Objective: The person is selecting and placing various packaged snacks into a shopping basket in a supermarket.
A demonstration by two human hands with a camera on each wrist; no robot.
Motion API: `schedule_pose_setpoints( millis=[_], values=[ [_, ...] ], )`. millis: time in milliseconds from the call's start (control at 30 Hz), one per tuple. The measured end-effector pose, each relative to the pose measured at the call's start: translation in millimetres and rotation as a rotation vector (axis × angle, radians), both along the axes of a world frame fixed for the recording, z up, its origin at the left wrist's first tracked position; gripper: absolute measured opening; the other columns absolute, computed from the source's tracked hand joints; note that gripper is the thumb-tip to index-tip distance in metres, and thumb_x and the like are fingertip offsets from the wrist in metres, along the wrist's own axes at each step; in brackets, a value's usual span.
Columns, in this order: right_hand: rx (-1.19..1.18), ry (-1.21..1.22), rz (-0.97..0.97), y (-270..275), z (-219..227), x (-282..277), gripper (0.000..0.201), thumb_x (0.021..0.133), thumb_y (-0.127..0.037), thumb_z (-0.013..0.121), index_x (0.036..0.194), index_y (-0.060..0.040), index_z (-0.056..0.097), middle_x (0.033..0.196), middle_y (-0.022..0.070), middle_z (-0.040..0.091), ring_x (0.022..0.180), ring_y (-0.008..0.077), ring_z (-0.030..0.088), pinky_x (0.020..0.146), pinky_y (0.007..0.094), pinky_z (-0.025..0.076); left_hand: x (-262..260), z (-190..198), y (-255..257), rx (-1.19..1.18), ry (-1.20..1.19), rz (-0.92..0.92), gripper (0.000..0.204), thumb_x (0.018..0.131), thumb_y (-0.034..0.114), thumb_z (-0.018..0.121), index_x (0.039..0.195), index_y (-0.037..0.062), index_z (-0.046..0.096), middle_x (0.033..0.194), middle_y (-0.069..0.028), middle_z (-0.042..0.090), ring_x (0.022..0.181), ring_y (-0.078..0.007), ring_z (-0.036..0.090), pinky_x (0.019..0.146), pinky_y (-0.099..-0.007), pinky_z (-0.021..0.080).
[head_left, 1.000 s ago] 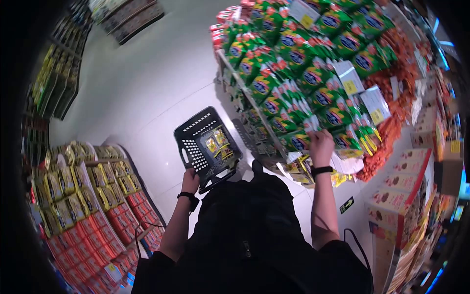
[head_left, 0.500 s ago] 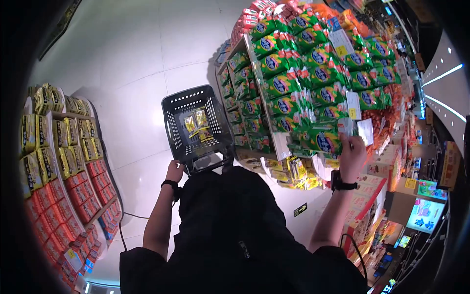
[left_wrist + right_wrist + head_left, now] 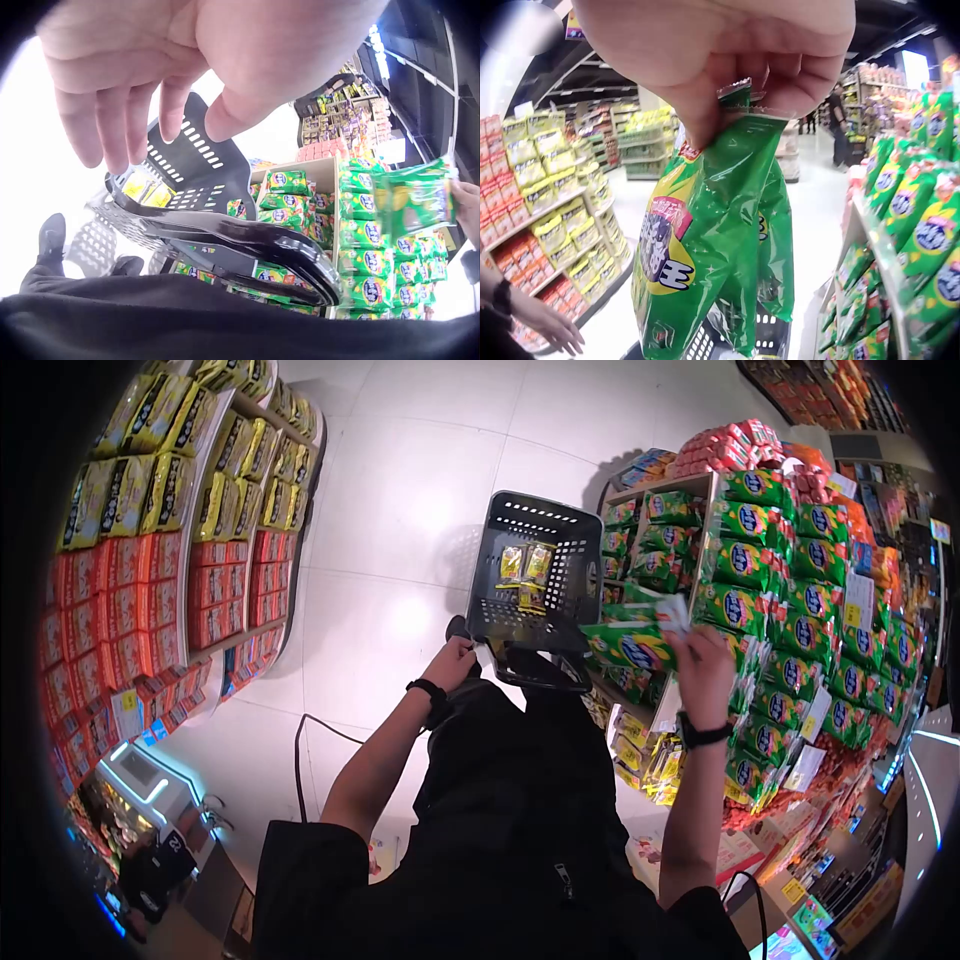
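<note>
My right hand pinches green snack bags by their crimped top edges. In the right wrist view at least two of them hang down from the fingers, overlapping each other, with the black basket below. My left hand is empty, its fingers relaxed and apart from one another, beside the rim and handle of the black shopping basket. Several small yellow packets lie on the basket floor. In the head view the held bags are just right of the basket, in front of the shelf.
A display rack of green snack bags stands close on the right, with price cards on it. Yellow bags and red packs fill shelves on the left. A person stands farther down the aisle.
My right hand has lifted green bags off the rack and brought them left, beside the basket. My left hand has come away from the basket's edge. The head view has turned.
</note>
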State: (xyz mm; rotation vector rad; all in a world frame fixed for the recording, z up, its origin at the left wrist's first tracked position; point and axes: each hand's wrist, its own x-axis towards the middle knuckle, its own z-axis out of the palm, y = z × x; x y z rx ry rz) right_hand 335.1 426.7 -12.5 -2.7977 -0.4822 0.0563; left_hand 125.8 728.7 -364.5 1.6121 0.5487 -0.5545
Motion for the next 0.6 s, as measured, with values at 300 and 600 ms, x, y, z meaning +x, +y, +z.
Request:
schedule_pose_setpoints(
  millis=[300, 600],
  values=[
    [-0.126, 0.214, 0.395, 66.0, -345.0, 85.2, 0.027, 0.097, -0.028, 0.078, 0.083, -0.0042, 0.076, 0.092, 0.0108, 0.064, 0.098, 0.0329, 0.069, 0.081, 0.0479, 0.058, -15.4, 48.6, -48.8, -0.018, 0.096, 0.069, 0.059, 0.109, 0.032, 0.067, 0.151, -0.0061, 0.048, 0.138, -0.0256, 0.065, 0.126, -0.0331, 0.067, 0.109, -0.0435, 0.054],
    [-0.405, 0.352, 0.509, 98.0, -667.9, 101.9, 0.014, 0.094, -0.012, 0.071, 0.104, -0.0043, 0.077, 0.118, 0.0123, 0.071, 0.118, 0.0317, 0.070, 0.094, 0.0461, 0.062, 37.3, 65.2, -106.0, -0.200, 0.263, 0.280, 0.065, 0.113, 0.018, 0.051, 0.167, -0.0036, 0.020, 0.138, -0.0328, 0.063, 0.128, -0.0387, 0.070, 0.102, -0.0441, 0.055]
  ],
)
